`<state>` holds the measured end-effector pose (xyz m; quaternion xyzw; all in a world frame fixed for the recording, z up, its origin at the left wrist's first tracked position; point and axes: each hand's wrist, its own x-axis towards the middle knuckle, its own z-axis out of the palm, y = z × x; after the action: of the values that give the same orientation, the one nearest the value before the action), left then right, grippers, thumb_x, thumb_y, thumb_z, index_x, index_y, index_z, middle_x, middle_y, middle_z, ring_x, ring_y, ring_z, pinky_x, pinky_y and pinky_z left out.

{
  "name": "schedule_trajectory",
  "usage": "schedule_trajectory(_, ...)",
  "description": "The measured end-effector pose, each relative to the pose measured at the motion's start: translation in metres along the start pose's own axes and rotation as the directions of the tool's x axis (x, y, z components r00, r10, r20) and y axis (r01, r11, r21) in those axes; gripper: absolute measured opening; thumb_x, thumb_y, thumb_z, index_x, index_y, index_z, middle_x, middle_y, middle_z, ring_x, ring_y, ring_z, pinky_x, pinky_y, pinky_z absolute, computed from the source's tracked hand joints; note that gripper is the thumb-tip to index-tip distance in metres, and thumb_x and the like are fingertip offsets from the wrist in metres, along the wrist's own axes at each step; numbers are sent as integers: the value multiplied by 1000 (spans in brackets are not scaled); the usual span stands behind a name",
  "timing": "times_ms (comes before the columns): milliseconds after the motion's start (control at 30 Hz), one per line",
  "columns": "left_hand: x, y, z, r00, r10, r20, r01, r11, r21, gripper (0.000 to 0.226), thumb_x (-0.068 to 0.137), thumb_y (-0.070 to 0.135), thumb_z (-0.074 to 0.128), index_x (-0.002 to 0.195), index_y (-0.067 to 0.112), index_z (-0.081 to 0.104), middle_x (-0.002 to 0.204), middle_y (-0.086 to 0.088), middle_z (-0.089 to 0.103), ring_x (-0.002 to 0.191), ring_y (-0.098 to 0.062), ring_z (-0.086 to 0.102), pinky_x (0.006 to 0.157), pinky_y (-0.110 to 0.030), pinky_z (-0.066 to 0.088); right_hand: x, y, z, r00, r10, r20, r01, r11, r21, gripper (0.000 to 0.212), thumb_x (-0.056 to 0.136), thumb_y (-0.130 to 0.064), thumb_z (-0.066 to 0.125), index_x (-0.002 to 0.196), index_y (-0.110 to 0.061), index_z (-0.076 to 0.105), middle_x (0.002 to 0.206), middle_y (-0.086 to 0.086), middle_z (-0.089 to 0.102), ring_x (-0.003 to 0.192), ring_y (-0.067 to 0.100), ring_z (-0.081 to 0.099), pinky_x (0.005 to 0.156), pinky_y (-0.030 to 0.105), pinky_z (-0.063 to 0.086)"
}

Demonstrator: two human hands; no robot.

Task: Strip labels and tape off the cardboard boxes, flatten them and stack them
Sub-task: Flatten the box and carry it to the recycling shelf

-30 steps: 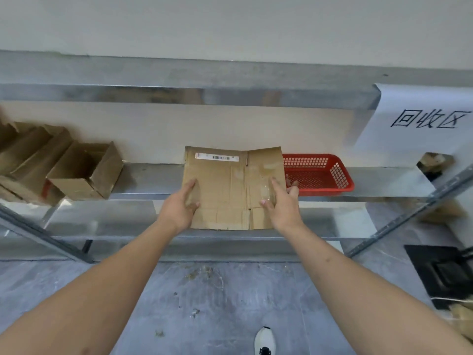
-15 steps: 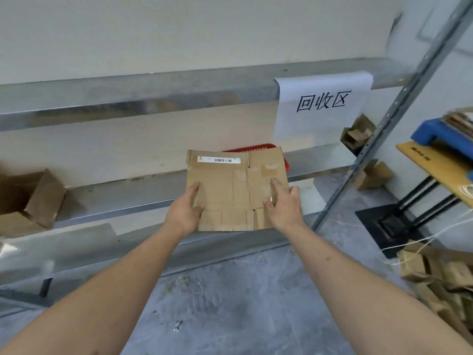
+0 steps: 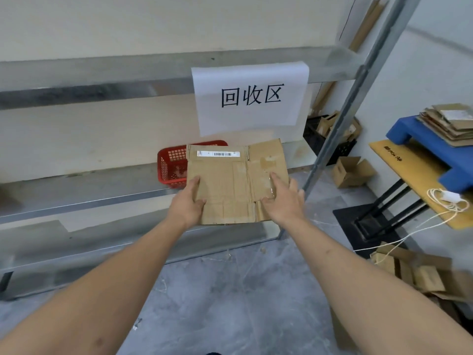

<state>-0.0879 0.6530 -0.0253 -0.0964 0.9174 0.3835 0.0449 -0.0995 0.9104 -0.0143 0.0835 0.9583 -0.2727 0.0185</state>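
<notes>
Head view, downward, seemingly near shelving (image 3: pixel 76 198).

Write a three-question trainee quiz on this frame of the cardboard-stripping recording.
1. True or false: the white barcode label is already off the flattened brown cardboard box.
2. What sits behind the box on the metal shelf? A) red plastic mesh basket B) green bucket C) glass jar
3. Fill in: the left hand and right hand both ____ the box.

Key: 1 false; 2 A; 3 hold.
</notes>
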Motion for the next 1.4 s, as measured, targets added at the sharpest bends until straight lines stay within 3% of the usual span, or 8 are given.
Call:
schedule_trajectory(433, 113, 83, 119, 995, -11, 103, 10, 1000, 12, 66, 104, 20, 57, 161, 26, 25, 156, -14, 43, 141, -34, 44, 115, -40, 35, 130, 90, -34, 996, 86, 0, -85, 986, -144, 67, 101, -25, 59, 158, -38, 25, 169, 14, 0, 137, 35, 26, 117, 42, 26)
schedule_trajectory(567, 145, 88, 148, 983, -84, 161, 87, 996, -15, 64, 105, 20, 51, 161, 30, 21, 148, -22, 44, 125, -36, 54, 98, -33, 43, 173, 98, -29, 999, 52, 8, -49, 972, -230, 62, 100, -26, 58, 155, -34, 31, 167, 16, 0, 135, 35, 27, 117, 42, 28)
schedule_trajectory(767, 168, 104, 175, 943, -205, 261, 207, 978, 18, 72, 106, 17, 44, 163, 35, 4, 159, -27, 11, 135, -44, 45, 111, -36, 36, 214, 113, -16, 997, 52, 62, -33, 960, -278, 56, 99, -23, 57, 150, -35, 36, 166, 19, 0, 134, 37, 28, 115, 43, 28)
schedule_trajectory(967, 185, 103, 196, 949, -260, 180, 218, 950, 223, 63, 101, 17, 40, 159, 26, 17, 153, -23, 9, 105, -45, 58, 101, -45, 48, 247, 129, 2, 986, -9, 165, 59, 952, -299, 51, 100, -29, 53, 149, -34, 40, 167, 17, -1, 138, 39, 28, 115, 44, 31)
schedule_trajectory(1100, 190, 109, 212, 969, -245, 35, 206, 876, 436, 55, 103, 31, 47, 153, 24, 27, 151, -17, 13, 127, -43, 33, 96, -48, 48, 265, 142, 15, 972, -33, 231, 107, 944, -312, 55, 102, -34, 49, 155, -36, 32, 169, 14, -2, 143, 40, 24, 117, 47, 30)
schedule_trajectory(1200, 196, 107, 228, 988, -153, -29, 145, 837, 528, 50, 100, 33, 50, 148, 24, 38, 149, -11, 23, 128, -37, 29, 100, -45, 47, 275, 153, 25, 960, -62, 274, 145, 945, -294, 58, 105, -35, 45, 159, -34, 26, 170, 12, 0, 147, 40, 18, 122, 49, 25)
schedule_trajectory(1300, 200, 101, 237, 994, -109, -31, 107, 810, 577, 52, 102, 38, 45, 153, 35, 33, 150, -9, 31, 132, -36, 32, 110, -48, 33, 283, 162, 36, 951, -93, 294, 175, 949, -264, 55, 107, -36, 41, 159, -30, 25, 169, 13, 5, 153, 39, 12, 126, 50, 19)
schedule_trajectory(1400, 205, 92, 243, 999, -44, -20, 47, 796, 604, 56, 103, 37, 43, 157, 38, 28, 158, -11, 28, 146, -38, 22, 119, -50, 23, 288, 167, 45, 946, -167, 279, 260, 904, -340, 55, 107, -37, 38, 159, -23, 27, 168, 18, 14, 154, 41, 13, 127, 51, 15)
